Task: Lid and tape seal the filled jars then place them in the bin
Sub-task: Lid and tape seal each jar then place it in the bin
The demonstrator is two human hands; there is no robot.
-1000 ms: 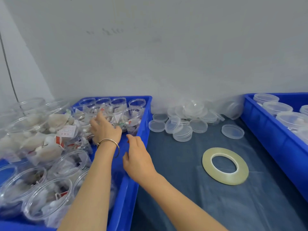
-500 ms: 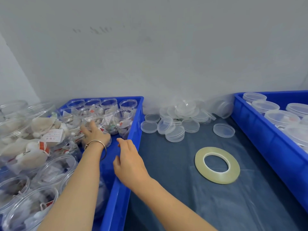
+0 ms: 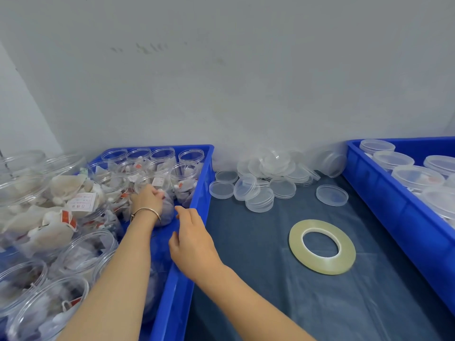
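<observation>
Blue plastic forms the long bin [image 3: 197,217] at the lower left of the frame, packed with clear plastic jars [image 3: 73,254] that hold white tea-bag-like sachets, all of them unlidded. Near the bin's middle the left hand [image 3: 147,200], a thin metal bangle [image 3: 147,212] on its wrist, has its fingers curled round one clear filled jar [image 3: 165,193] among the others. Just to the right, the right hand [image 3: 194,242] hovers over the bin's near wall with fingers relaxed and slightly bent, holding nothing. Clear round plastic lids [image 3: 266,178] lie heaped against the grey wall at centre frame on the dark blue cloth-covered table [image 3: 246,279]. Right of centre a flat yellowish roll of clear tape [image 3: 322,246] lies on the cloth. At the right edge a second blue plastic bin [image 3: 394,212] holds lidded jars [image 3: 416,175].
</observation>
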